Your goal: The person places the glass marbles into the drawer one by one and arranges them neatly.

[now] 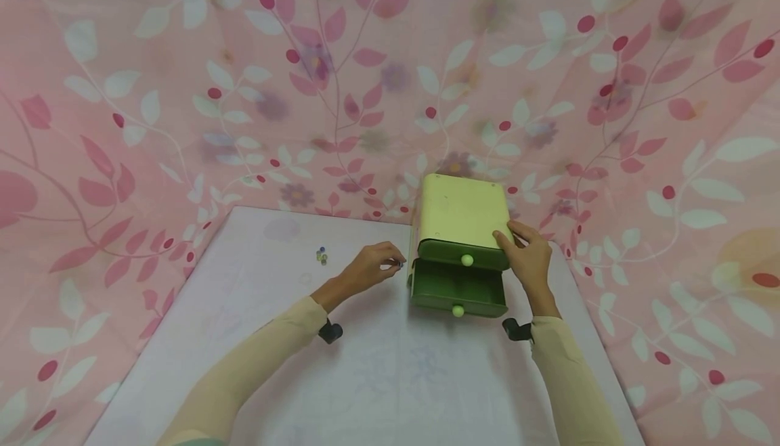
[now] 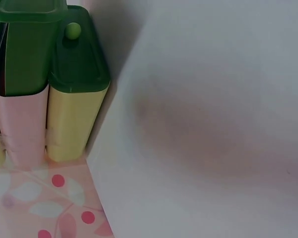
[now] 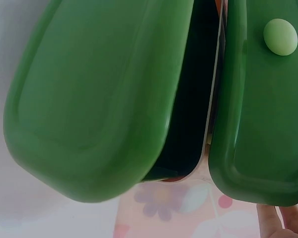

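A pale yellow-green drawer box (image 1: pixel 463 209) stands at the far middle of the table, with two dark green drawers. Its upper drawer (image 1: pixel 463 254) is pushed in; the lower drawer (image 1: pixel 457 290) is pulled out and looks empty. My right hand (image 1: pixel 527 256) holds the box's right front corner, thumb on the top. The right wrist view shows both drawer fronts close up, lower (image 3: pixel 94 99) and upper (image 3: pixel 258 109), with my fingertips (image 3: pixel 283 220) at the bottom edge. My left hand (image 1: pixel 374 266) hovers just left of the box, its curled fingers pinching a tiny bluish bead.
A few small coloured beads (image 1: pixel 321 255) lie on the white table (image 1: pixel 390 371) to the left. Pink leaf-patterned cloth (image 1: pixel 183 128) hangs behind and on both sides. The left wrist view shows the box's side (image 2: pixel 72 124) and bare tabletop (image 2: pixel 213 124).
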{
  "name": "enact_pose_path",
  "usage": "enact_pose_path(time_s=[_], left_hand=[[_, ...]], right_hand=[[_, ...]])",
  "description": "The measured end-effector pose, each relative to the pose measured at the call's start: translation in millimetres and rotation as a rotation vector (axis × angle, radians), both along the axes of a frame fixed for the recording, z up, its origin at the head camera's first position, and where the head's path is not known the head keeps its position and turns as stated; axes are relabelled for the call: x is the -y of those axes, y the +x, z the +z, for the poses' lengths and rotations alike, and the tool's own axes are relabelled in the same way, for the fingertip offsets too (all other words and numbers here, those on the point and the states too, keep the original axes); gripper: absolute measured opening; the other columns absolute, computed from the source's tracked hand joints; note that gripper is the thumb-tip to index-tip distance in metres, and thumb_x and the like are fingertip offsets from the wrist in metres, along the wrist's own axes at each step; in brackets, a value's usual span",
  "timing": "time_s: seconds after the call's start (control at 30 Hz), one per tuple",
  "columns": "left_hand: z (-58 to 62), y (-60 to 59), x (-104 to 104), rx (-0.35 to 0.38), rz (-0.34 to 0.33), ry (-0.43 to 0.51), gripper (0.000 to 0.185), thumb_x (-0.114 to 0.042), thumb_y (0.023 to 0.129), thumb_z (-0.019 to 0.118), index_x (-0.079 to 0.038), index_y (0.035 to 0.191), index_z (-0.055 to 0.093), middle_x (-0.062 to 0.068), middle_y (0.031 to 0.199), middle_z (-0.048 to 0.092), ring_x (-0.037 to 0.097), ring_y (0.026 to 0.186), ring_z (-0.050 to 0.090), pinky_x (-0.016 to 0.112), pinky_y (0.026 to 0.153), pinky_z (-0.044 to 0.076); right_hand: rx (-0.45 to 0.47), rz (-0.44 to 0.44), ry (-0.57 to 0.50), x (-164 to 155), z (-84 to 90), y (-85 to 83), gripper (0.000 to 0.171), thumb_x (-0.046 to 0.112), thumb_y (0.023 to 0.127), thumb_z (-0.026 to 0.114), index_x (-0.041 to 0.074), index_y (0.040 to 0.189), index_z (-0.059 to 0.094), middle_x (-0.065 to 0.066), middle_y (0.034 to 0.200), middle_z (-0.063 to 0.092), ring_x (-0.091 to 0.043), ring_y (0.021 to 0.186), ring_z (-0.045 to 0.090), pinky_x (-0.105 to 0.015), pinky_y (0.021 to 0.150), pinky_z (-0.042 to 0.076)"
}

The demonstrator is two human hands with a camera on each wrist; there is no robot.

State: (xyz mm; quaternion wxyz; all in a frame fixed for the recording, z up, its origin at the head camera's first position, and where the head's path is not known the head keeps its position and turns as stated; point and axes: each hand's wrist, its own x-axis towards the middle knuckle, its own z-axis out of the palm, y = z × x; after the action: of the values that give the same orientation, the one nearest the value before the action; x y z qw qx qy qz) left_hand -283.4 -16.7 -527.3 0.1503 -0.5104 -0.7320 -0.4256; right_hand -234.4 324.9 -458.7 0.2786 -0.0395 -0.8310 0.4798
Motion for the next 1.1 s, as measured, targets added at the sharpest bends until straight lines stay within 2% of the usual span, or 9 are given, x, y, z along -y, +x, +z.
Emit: enact_pose_path(time_s=[0.2,0.37,0.57,0.87,1.1], left_hand=[[-0.3,3.4,-6,0.019,-0.007,-0.004,0.021,0.009,0.079,0.074,0.000,0.098,0.069,0.009,0.097,0.065,0.016,0.090,0.067,0.017,0.081,0.052],[0.0,6.8,-12,0.031,-0.027,0.000,0.020,0.011,0.078,0.074,0.004,0.097,0.069,0.011,0.096,0.065,0.019,0.090,0.067,0.016,0.081,0.052],[-0.2,7.2,-22,0.034,-0.022,-0.022,0.022,0.010,0.078,0.074,0.003,0.099,0.071,0.009,0.099,0.066,0.015,0.092,0.067,0.014,0.081,0.051],[-2.1,9.3,-30,0.031,-0.027,-0.103,0.021,0.003,0.083,0.073,0.000,0.103,0.071,0.005,0.101,0.064,0.010,0.092,0.064,0.012,0.080,0.050],[1.0,12.6,-36,0.000,-0.017,-0.226,0.020,0.000,0.085,0.073,-0.005,0.105,0.071,0.002,0.103,0.064,0.009,0.090,0.060,0.015,0.076,0.050]], right_hand=[[0.010,0.001,-0.004,0,-0.1,0.9,0.046,0.025,0.082,0.080,0.000,0.119,0.069,-0.010,0.123,0.065,-0.023,0.113,0.062,-0.030,0.092,0.051],[0.016,-0.010,0.003,0,-0.2,1.0,0.046,0.025,0.082,0.080,0.000,0.119,0.069,-0.010,0.123,0.065,-0.023,0.113,0.062,-0.031,0.092,0.051],[0.020,-0.007,0.001,1,0.1,0.3,0.047,0.026,0.082,0.080,0.000,0.120,0.068,-0.010,0.124,0.065,-0.023,0.114,0.062,-0.032,0.093,0.051],[0.010,-0.007,-0.006,2,-0.8,-0.9,0.046,0.024,0.081,0.081,0.000,0.118,0.069,-0.010,0.122,0.066,-0.023,0.112,0.062,-0.030,0.092,0.051],[-0.001,-0.007,-0.018,1,-1.2,-2.0,0.044,0.022,0.081,0.081,-0.001,0.118,0.069,-0.011,0.122,0.066,-0.024,0.112,0.062,-0.030,0.092,0.051]])
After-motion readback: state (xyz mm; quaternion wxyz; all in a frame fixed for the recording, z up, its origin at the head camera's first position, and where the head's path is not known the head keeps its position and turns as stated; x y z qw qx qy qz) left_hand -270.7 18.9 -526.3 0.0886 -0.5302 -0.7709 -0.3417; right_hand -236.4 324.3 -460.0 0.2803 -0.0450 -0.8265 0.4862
